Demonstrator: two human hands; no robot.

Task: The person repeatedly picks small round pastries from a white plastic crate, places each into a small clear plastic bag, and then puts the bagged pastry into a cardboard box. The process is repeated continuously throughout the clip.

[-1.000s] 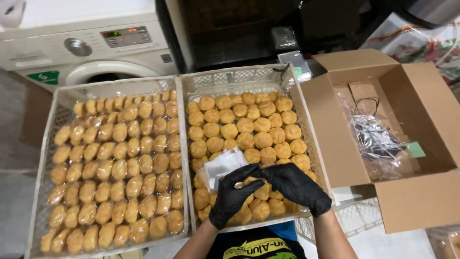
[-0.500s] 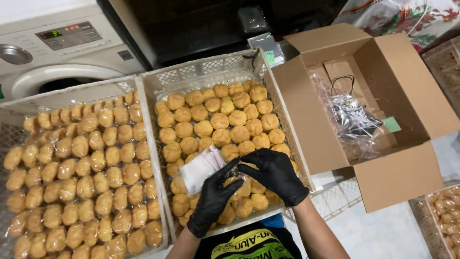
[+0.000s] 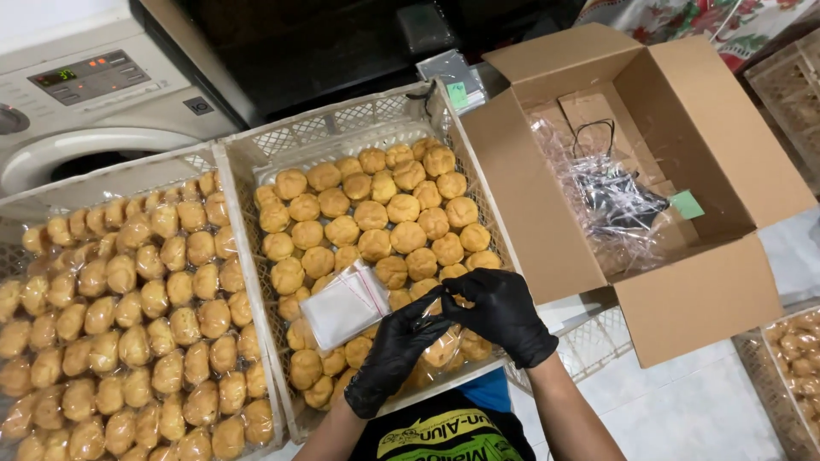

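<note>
Both gloved hands (image 3: 453, 333) over pastries (image 3: 376, 213) (small bag (image 3: 346, 305) beside).

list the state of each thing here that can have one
cardboard box: open, flaps spread, clear plastic bags inside
middle crate: full of pastries, uncovered
left crate: full, under clear film
stack of small bags: lying flat on the pastries
left hand: gloved, fingers pinched
right hand: gloved, fingers meeting the left hand's
washing machine: display lit

A stack of small clear plastic bags (image 3: 346, 305) is laid on the pastries in the middle crate. An open brown cardboard box (image 3: 547, 222) with clear wrapping (image 3: 611, 205) and a green label (image 3: 686, 204) is placed at right. A small lit display (image 3: 66, 76) is seen on the white appliance panel, top left.
</note>
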